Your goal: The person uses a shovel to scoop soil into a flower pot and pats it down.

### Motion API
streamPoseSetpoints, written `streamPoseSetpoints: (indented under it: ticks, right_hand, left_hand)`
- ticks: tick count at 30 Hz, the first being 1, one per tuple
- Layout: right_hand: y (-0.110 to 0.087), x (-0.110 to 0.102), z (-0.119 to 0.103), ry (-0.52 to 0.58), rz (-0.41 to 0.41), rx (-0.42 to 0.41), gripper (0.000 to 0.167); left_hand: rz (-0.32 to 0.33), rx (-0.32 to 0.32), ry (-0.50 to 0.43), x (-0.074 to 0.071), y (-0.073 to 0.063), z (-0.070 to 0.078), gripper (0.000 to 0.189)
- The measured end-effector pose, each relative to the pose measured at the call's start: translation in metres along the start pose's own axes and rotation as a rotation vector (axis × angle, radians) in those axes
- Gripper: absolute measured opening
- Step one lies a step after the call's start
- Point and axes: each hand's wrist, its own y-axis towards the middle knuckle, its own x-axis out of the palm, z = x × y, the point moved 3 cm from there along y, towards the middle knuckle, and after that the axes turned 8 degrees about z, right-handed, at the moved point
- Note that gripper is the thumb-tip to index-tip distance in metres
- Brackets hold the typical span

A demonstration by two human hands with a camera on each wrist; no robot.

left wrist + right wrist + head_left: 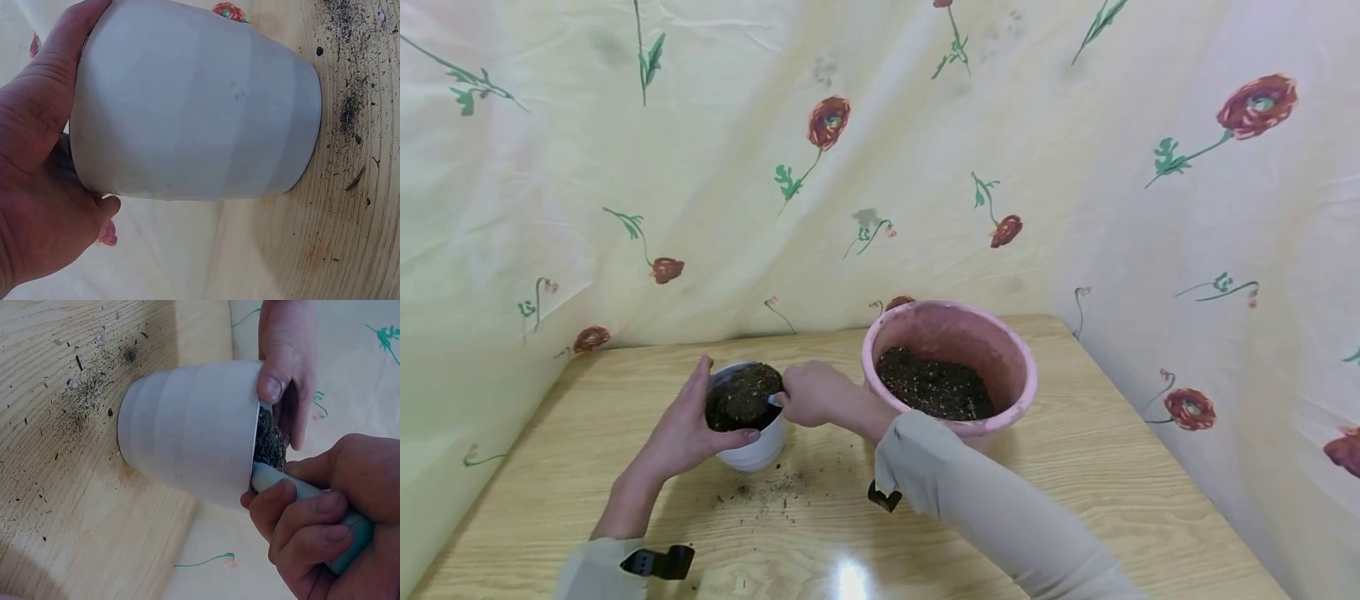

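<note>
A white ribbed flower pot (752, 454) stands on the table, with dark soil (745, 396) up near its rim. My left hand (681, 433) grips the pot's rim from the left, the thumb along the near side and the fingers beyond. In my right hand (812, 396) is a tool with a pale teal handle (300, 490), the fingers curled round it. The handle runs over the pot's right rim to the soil (270, 437). Its working end is hidden, so its exact kind does not show.
To the right, a large pink tub (1028, 375) holds more dark soil (932, 387), close behind my right forearm. Spilled soil crumbs (767, 492) lie on the wooden table (1112, 492) before the pot. A flowered cloth (737, 167) hangs behind and at both sides.
</note>
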Motion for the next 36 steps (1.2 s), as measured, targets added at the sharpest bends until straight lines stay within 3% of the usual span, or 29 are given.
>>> streamPoseSetpoints:
  ticks: [5,12,18,24,29,36]
  right_hand:
    - [-0.002,0.002,-0.007,-0.047,-0.003,0.039,0.031]
    - [-0.008,0.005,-0.011,-0.135,0.126,0.027,0.03]
    - [-0.011,0.005,-0.014,-0.159,0.154,0.001,0.031]
    - [-0.005,0.002,-0.015,-0.173,0.065,0.037,0.028]
    - [0.006,-0.009,-0.02,-0.26,-0.037,0.065,0.012]
    - [0.012,-0.023,-0.026,-0.329,-0.175,0.061,0.017]
  left_hand:
    - [-0.011,0.015,-0.022,0.001,0.0,0.0,0.128]
    - [-0.027,0.024,-0.037,0.002,0.002,0.001,0.125]
    - [-0.027,0.01,-0.032,0.002,0.002,0.0,0.125]
    - [-0.027,0.015,-0.037,0.003,0.001,-0.001,0.125]
    - [-0.019,0.031,-0.038,0.003,0.001,-0.002,0.125]
    - [-0.026,0.04,-0.042,0.003,0.001,-0.004,0.124]
